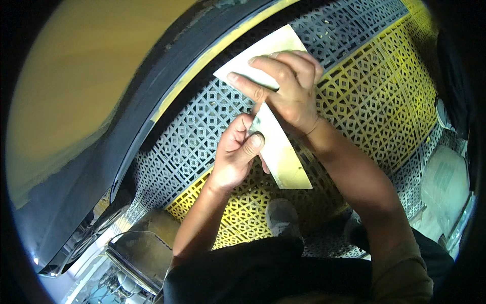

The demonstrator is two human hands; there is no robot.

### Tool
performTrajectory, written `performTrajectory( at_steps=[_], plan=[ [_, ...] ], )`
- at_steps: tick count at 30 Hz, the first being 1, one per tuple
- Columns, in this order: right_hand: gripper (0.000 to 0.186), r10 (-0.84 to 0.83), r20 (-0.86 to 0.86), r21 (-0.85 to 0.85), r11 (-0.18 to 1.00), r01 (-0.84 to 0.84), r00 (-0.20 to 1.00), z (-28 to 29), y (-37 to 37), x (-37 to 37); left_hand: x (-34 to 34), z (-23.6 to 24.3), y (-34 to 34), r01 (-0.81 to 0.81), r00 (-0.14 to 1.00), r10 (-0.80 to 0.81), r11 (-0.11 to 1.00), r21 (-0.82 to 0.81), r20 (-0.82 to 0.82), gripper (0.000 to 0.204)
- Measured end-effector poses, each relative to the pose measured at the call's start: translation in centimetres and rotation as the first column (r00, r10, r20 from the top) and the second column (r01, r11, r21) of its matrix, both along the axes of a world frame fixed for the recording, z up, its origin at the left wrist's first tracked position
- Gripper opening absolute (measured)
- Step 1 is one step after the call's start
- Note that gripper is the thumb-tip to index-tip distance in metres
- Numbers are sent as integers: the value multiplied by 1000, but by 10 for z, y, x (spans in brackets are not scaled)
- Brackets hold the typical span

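My left hand (235, 152) is closed on a pale yellow putty spreader (286, 164), a flat tapered blade with its wide end toward me. The thumb presses on its face, near a grey-green smear along the narrow end. Just beyond it, my right hand (293, 93) grips a second pale putty spreader (281, 43), fingers laid over its face and the thumb hidden. The narrow end of the left spreader lies close to the right palm; whether they touch I cannot tell.
A curved vehicle body panel (86, 86), ochre with black and grey areas, fills the left side. Grey and yellow grating (374, 96) covers the floor. My shoe (282, 215) stands below the hands. A box-like stand (144, 248) is at lower left, a pale flat object (445, 175) at right.
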State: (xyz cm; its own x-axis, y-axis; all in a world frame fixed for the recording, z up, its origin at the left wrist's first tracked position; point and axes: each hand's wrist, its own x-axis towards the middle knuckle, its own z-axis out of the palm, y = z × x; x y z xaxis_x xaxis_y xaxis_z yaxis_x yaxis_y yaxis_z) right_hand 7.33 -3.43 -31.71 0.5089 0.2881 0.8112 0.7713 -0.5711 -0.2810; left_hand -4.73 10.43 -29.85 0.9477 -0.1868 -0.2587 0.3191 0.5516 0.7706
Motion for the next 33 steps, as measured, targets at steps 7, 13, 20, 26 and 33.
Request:
performTrajectory(
  at_steps=[7,13,20,26,33],
  plan=[
    [38,7,17,97,995,-9,1000,26,-4,5,-2,24,-11,-45,997,47,998,-41,59,28],
    [38,-2,11,84,997,1,1000,29,1,13,7,29,-8,-74,994,76,997,-29,76,32],
    [37,24,-17,84,996,-23,1000,22,2,18,11,24,-9,-68,996,68,998,-1,57,33],
    [33,32,-203,-150,987,-63,979,2,-15,24,16,7,-14,12,1000,-11,1000,22,-6,29],
    [31,56,-377,140,990,-3,925,19,-48,-9,6,15,-20,7,1000,-7,998,65,2,22]
  ],
)
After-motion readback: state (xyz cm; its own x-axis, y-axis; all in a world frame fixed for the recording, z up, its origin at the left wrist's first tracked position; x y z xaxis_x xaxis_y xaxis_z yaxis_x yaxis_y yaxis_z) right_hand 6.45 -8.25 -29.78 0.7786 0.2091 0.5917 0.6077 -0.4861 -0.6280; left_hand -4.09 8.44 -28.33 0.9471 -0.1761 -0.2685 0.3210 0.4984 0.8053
